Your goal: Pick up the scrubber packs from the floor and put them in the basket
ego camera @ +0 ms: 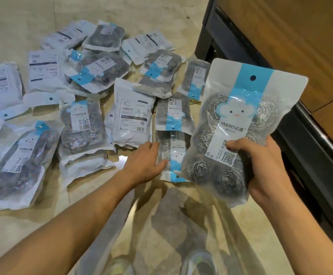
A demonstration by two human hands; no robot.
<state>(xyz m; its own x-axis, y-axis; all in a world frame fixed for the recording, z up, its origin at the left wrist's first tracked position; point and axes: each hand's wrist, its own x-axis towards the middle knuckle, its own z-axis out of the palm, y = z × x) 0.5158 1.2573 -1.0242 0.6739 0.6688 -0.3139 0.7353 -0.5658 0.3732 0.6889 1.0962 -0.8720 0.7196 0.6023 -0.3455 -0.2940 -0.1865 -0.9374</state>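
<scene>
My right hand [264, 169] grips a scrubber pack [233, 124] by its lower part and holds it upright above the floor; it is a white and blue bag with steel wool balls inside. My left hand [145, 163] reaches down onto another pack [171, 155] lying on the floor, thumb and fingers on its left edge. Several more packs lie scattered on the beige floor, among them a face-down pack [130, 116] and one at the lower left [16, 165]. No basket is in view.
A dark cabinet frame [310, 139] with wooden fronts [300, 36] runs along the right side. Bare floor [106, 187] lies near me, below the packs.
</scene>
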